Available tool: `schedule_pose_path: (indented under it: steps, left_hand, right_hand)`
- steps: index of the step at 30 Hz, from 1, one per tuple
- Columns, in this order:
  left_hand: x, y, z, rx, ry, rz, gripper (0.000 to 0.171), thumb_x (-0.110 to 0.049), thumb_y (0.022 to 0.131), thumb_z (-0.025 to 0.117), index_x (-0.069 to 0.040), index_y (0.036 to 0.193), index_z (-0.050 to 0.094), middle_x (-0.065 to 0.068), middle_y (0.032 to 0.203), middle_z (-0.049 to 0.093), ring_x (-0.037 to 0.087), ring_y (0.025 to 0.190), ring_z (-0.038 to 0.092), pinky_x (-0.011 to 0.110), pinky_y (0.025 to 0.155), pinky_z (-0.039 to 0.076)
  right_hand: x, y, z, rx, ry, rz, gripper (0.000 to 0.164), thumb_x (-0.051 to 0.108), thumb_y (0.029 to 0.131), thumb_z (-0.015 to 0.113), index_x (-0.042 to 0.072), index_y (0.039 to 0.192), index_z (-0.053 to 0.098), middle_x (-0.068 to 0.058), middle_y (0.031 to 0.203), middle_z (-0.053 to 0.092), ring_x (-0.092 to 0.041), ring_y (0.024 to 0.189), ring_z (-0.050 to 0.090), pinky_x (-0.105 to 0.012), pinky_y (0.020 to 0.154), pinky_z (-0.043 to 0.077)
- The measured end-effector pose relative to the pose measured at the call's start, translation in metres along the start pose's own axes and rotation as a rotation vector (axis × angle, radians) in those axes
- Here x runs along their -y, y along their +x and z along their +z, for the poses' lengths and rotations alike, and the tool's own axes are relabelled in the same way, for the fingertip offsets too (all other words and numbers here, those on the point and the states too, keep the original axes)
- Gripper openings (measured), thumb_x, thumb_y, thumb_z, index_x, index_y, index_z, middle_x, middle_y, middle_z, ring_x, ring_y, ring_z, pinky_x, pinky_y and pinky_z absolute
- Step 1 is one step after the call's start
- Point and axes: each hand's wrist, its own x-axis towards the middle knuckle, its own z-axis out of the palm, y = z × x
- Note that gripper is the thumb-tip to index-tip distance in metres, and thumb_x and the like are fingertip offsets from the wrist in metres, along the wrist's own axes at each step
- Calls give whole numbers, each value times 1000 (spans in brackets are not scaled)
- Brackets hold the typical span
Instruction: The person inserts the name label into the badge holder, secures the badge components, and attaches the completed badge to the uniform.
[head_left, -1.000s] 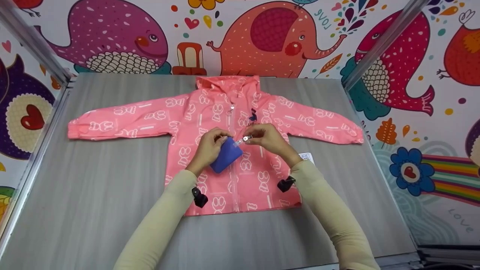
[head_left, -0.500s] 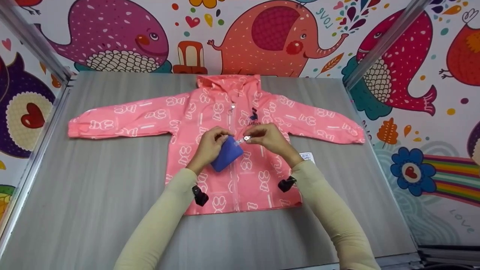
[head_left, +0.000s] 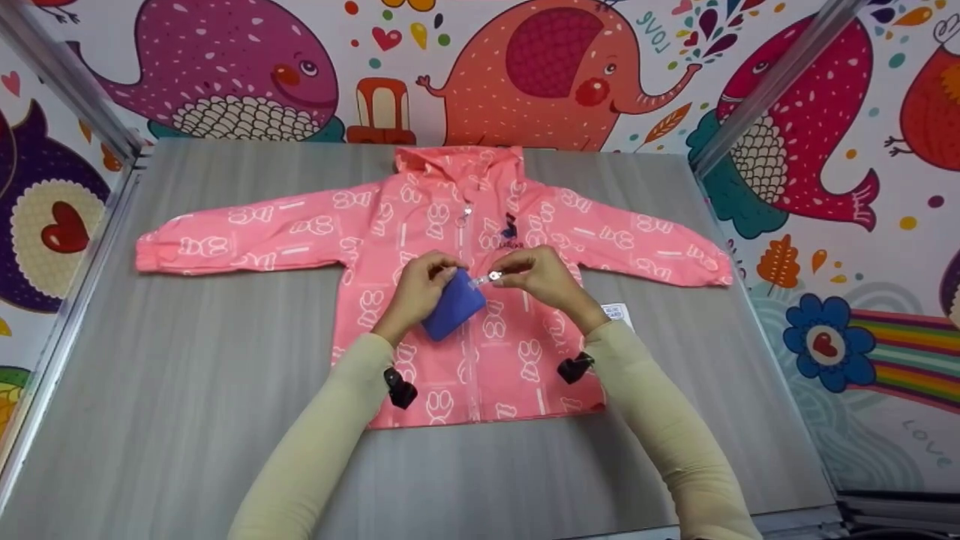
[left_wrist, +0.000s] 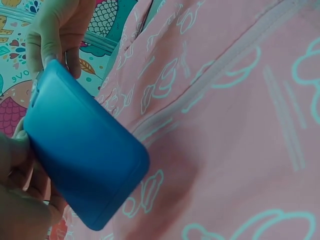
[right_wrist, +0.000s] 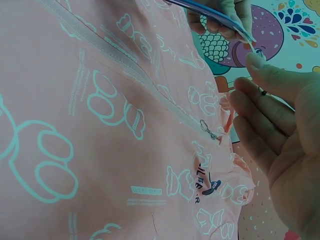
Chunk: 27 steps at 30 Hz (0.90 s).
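A pink hooded jacket (head_left: 502, 352) with white printed figures lies front up, sleeves spread, its front zipper closed. Above its chest my left hand (head_left: 421, 294) pinches a blue badge holder (head_left: 454, 306) by its edge, thumb on top. A short clear strap joins the holder to a metal badge clip (head_left: 494, 276), which my right hand (head_left: 534, 276) pinches between thumb and fingers. In the left wrist view the holder (left_wrist: 80, 145) shows its plain blue back, tilted over the cloth. From the right wrist, the holder (right_wrist: 210, 14) is seen nearly edge-on.
The jacket lies on a grey wood-grain table (head_left: 225, 375). A white tag (head_left: 616, 313) sticks out by the jacket's side, near the right sleeve cuff. Walls with cartoon animals (head_left: 555, 67) and metal posts (head_left: 780, 82) enclose the back and sides.
Both hands keep their grips on the badge holder and its clip, nearly still. The head view has shifted very slightly.
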Motion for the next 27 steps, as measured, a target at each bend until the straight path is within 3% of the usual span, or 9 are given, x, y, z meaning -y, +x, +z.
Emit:
schedule_pose_path:
  steps: [6,16,20,27]
  left_hand:
    - [-2,1,-1,-9,-8,17,17,-7,96,61,-4,107,74,13,110,73,22,97,64,28,87,47]
    - [-8,0,-1,7,-62,30,25,-10,97,61,-4,119,69,15,121,69,29,113,64,45,103,49]
    - [-11,2,-1,12,-57,48,24,-11,96,63,-3,118,69,15,119,69,28,113,64,43,103,49]
    - [-17,3,0,10,-27,87,23,-13,94,66,-9,115,71,10,116,67,26,113,62,45,102,48]
  right_hand:
    - [3,-1,-2,-27,-25,-23,19,11,81,80,3,98,78,-17,96,77,-14,84,73,-26,78,59]
    - [10,-5,-6,-61,13,8,19,12,82,79,1,99,78,-15,94,77,-15,81,72,-26,74,57]
    - [13,-5,-7,-76,24,19,17,7,82,78,0,97,78,-16,91,77,-14,78,71,-24,72,57]
    - [17,-6,-10,-109,72,18,21,14,80,81,2,97,78,-13,91,77,-13,77,72,-26,72,59]
